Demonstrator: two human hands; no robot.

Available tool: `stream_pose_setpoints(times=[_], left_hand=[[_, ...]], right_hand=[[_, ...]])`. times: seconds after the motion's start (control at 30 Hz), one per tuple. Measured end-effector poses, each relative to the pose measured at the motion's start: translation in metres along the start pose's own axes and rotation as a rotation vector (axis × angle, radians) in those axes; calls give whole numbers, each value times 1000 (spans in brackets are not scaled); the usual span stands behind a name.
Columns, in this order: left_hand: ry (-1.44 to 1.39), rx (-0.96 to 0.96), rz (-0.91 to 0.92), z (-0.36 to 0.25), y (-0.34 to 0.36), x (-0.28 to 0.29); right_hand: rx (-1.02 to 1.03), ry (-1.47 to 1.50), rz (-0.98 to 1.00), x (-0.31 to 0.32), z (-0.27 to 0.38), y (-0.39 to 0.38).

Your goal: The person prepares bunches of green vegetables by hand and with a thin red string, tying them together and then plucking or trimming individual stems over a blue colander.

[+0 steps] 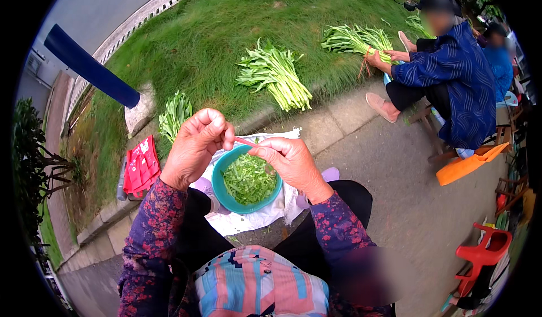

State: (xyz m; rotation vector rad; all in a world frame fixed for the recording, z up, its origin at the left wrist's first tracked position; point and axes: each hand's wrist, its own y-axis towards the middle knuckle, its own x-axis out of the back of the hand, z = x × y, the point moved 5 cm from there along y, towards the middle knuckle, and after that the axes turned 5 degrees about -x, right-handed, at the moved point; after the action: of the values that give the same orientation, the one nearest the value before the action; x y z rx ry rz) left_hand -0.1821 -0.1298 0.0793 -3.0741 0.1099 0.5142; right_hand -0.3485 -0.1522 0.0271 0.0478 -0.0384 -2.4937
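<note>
My left hand point(200, 142) and my right hand point(285, 164) are raised over a teal bowl point(218, 188), pinching a thin red strip point(243, 141) stretched between their fingers. Chopped green leaves point(246, 184) fill much of the bowl, which sits on a white sack point(237, 223) between my feet. A small greyish item below my right fingers is too unclear to name. Beyond the bowl, a large bunch of leafy stalks point(276, 77) lies on the grass, and a smaller bunch point(172, 116) lies behind my left hand.
Red bags point(141, 167) lie at left near a blue post point(90, 66). At right, a seated person point(463, 85) grips bundled greens point(361, 43), with another person point(497, 68) behind. An orange bag point(468, 163) and red plastic stool point(483, 249) stand along the paved path point(395, 204).
</note>
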Motion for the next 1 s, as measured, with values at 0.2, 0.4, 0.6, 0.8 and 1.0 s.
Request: stream_pose_setpoints(times=[0.2, 0.4, 0.6, 0.8, 1.0], left_hand=[[-246, -42, -255, 9, -48, 67], [904, 381, -238, 49, -100, 138], [559, 237, -288, 42, -102, 84], [235, 336, 108, 69, -114, 6], [415, 337, 191, 69, -129, 13]], right_hand=[[33, -66, -88, 14, -14, -8], [95, -573, 85, -24, -11, -11], [117, -830, 327, -76, -36, -29], [48, -638, 318, -92, -26, -34], [133, -679, 338, -87, -8, -40]])
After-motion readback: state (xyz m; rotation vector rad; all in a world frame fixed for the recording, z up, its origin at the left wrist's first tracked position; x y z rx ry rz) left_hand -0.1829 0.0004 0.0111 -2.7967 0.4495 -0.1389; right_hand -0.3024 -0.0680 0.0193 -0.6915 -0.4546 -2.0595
